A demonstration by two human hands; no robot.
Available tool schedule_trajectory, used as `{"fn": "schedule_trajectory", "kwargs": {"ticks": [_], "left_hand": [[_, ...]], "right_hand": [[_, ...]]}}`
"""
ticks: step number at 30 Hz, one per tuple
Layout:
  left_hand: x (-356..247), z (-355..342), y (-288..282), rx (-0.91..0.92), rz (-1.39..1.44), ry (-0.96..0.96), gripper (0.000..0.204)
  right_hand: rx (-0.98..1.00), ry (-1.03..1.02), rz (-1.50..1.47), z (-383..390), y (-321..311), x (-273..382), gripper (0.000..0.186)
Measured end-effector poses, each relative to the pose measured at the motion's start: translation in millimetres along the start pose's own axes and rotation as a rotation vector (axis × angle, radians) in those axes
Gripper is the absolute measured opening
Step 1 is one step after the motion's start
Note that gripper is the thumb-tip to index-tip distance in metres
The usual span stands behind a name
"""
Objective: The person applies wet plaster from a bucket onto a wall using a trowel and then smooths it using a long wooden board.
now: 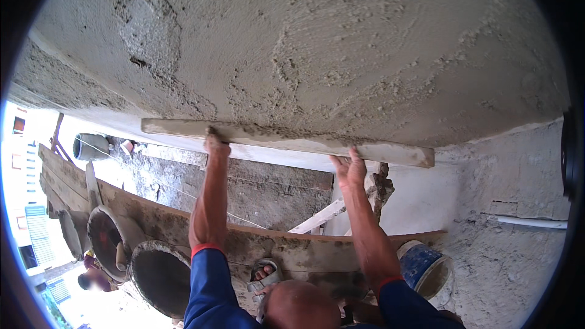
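A long, mortar-smeared straightedge board (286, 137) lies against the rough, wet plastered surface (365, 55) that fills the upper view, with lumps of mortar along the board's top. My left hand (216, 144) grips the board left of its middle, fingers curled at its edge. My right hand (350, 169) holds it from below toward the right end, with fingertips on the lower edge. Both forearms rise from the bottom, where the top of a head (301, 307) and a sandalled foot (264, 273) also show.
A curved plank platform (237, 240) carries mortar-crusted black tubs (159, 280) at the left and a blue bucket (423, 268) at the right. Timber props (320, 216) and a white pipe (530, 222) stand behind or beside it. Another person (97, 271) appears at the lower left.
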State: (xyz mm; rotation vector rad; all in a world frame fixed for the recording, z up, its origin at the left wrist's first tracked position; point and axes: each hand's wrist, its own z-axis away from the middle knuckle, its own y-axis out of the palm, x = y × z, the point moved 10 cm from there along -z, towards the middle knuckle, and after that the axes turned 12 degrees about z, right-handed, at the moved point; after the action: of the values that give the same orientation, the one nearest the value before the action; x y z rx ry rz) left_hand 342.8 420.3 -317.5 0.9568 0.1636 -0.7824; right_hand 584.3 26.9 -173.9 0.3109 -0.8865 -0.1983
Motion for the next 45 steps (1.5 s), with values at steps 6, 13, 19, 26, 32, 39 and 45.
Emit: {"fn": "schedule_trajectory", "kwargs": {"ticks": [6,13,19,26,32,39,45], "left_hand": [[5,58,35,-0.163,-0.117,0.041,0.037],[126,147,72,0.075,0.107,-0.207,0.038],[114,149,85,0.081,0.131,-0.231,0.036],[-9,131,124,0.238,-0.075,-0.063,0.024],[-52,149,135,0.117,-0.155,-0.004,0.032],[26,209,152,0.300,-0.207,-0.072,0.030],[61,241,159,0.081,-0.029,-0.037,0.055]], "right_hand": [[0.080,-0.042,-0.009,-5,-13,19,0.039],[0.037,-0.131,-0.031,-34,-122,121,0.053],[0.068,-0.241,0.041,-30,-97,135,0.056],[-0.084,-0.231,0.076,41,-23,127,0.066],[0.140,-0.241,-0.056,65,7,124,0.060],[-0.010,-0.234,0.034,22,-78,165,0.053],[0.030,-0.300,0.041,7,-98,191,0.053]]}}
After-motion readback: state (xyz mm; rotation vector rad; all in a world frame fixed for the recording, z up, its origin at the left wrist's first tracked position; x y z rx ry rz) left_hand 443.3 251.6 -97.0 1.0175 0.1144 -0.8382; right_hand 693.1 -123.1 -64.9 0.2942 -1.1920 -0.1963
